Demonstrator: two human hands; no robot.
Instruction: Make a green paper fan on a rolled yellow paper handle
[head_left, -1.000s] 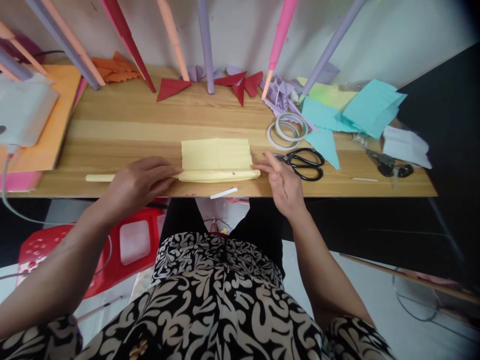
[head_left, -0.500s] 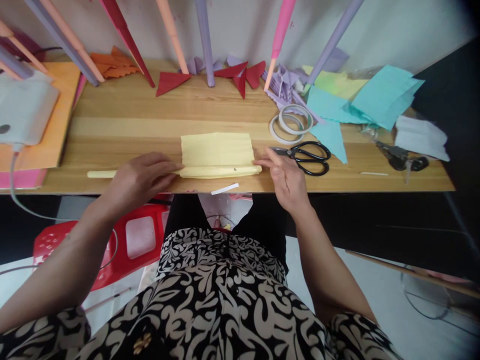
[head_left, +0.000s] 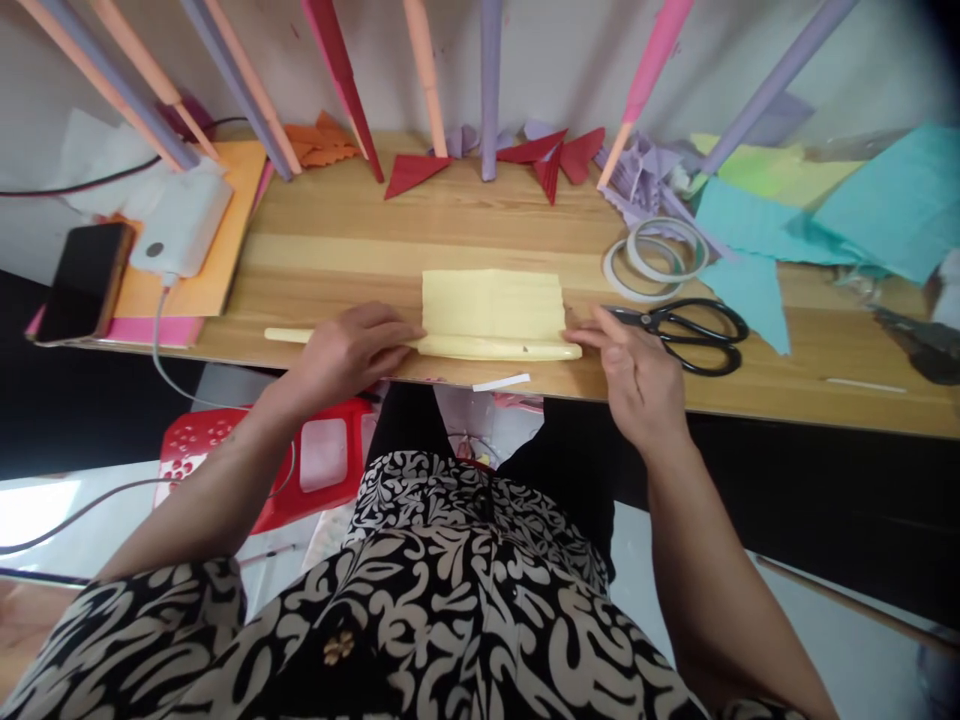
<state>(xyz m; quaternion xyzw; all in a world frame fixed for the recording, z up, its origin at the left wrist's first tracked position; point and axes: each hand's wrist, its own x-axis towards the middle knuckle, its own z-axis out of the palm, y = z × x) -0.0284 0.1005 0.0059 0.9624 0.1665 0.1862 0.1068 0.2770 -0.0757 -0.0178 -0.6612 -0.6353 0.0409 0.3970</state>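
Two bare hands are placed at the two sides of the yellow paper, which lies flat on the wooden table in front of the person. A yellow stick comes out to the left of the paper, and in the same line a rounded roll runs along the near edge of the paper; how far the paper goes around the stick, I cannot tell. The left hand lies over the stick, with its fingers bent and close together, the tips at the left edge of the paper. The right hand has its fingertips at the right edge of the paper, close to the end of the roll. Whether the fingers of either hand are pressed together on something, I cannot tell. On the near side of the paper, apart from it, lies a white strip. To the right of the paper are black-handled scissors, and farther to the right and behind it, two tape rings, which overlap. Red paper pieces lie behind the paper, and well to its left is a phone.
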